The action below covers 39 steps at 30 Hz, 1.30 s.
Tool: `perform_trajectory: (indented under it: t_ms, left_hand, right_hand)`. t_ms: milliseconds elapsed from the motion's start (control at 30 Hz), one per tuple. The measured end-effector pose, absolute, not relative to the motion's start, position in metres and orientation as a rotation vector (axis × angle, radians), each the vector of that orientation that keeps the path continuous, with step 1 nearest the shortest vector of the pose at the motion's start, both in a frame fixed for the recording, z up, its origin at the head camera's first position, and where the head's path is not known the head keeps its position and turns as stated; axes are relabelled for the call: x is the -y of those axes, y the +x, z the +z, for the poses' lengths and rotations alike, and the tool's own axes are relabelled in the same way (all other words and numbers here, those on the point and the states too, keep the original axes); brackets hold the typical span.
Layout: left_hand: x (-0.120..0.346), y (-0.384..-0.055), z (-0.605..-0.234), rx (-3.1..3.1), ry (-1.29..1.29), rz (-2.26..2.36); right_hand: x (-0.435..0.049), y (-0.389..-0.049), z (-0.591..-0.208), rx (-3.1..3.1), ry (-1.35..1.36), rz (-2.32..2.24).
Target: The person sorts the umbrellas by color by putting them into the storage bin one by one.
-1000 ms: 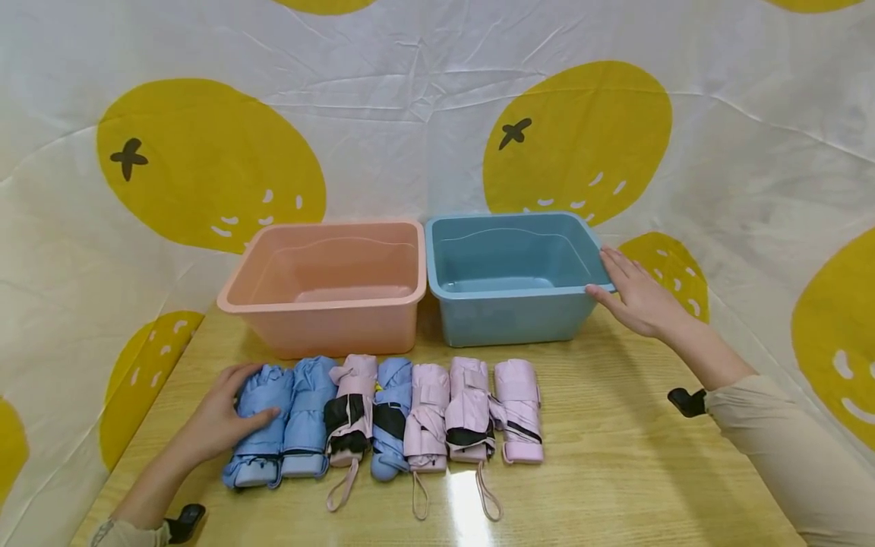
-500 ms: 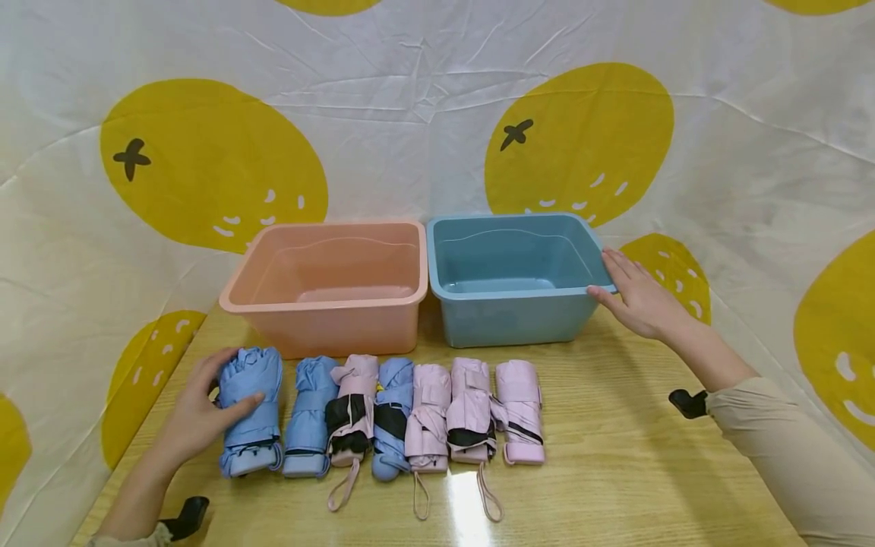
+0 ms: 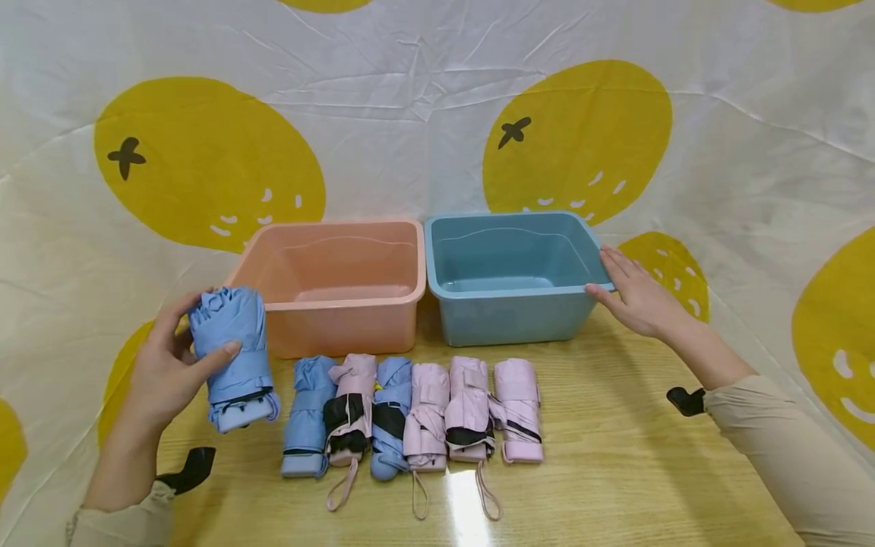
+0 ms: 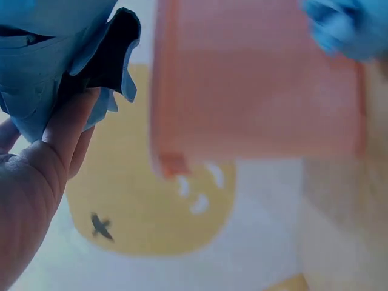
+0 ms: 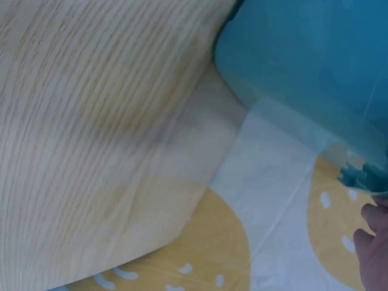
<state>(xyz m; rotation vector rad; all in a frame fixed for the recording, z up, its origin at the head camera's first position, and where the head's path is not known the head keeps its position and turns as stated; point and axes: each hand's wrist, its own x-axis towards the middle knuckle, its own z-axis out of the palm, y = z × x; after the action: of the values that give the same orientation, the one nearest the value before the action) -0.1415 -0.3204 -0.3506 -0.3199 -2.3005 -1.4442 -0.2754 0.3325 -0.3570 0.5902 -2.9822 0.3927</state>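
Note:
My left hand [image 3: 156,372] grips a folded blue umbrella [image 3: 232,334], raised above the table in front of the left corner of the pink bin [image 3: 342,327]. Its thumb lies across the front of the cloth. In the left wrist view the umbrella's loose blue folds [image 4: 36,79] rest against the fingers. At the right corner of the blue bin [image 3: 513,319], my right hand [image 3: 642,300] rests on the rim with fingers extended and thumb on the front edge. A row of folded umbrellas lies on the table, with a blue one [image 3: 306,418] at its left end.
Pink umbrellas [image 3: 427,418] and another blue umbrella [image 3: 393,410] make up the row in front of the bins. Wrist loops [image 3: 488,494] trail toward the front. Behind the wooden table [image 3: 615,456] hangs a white cloth [image 3: 383,152] with yellow fruit prints.
The left hand has taken the leftmost blue umbrella out of the row and lifted it up and to the left. The right hand has stayed on the blue bin's rim.

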Motion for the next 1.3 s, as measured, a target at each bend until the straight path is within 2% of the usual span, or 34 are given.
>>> perform_trajectory:
  t_ms: [233,467,667,867,1300]
  left_hand:
    - [0.286,-0.182,-0.314,2.133,-0.464,-1.700]
    - [0.247,-0.229,-0.282,2.298,-0.282,-1.580]
    - [0.230,-0.267,-0.270,2.452,-0.133,-1.505]
    - [0.212,-0.303,-0.274,2.501,-0.091,-1.466]
    - [0.183,-0.349,-0.319,2.807,-0.373,-1.431]
  right_hand:
    - [-0.331,-0.274,-0.355,2.974,0.609,0.386]
    - [-0.327,-0.274,-0.352,3.000,0.576,0.344]
    - [-0.324,-0.276,-0.351,3.001,0.585,0.334]
    - [-0.321,-0.276,-0.352,3.002,0.583,0.339]
    - [-0.319,-0.277,-0.350,3.015,0.579,0.322]
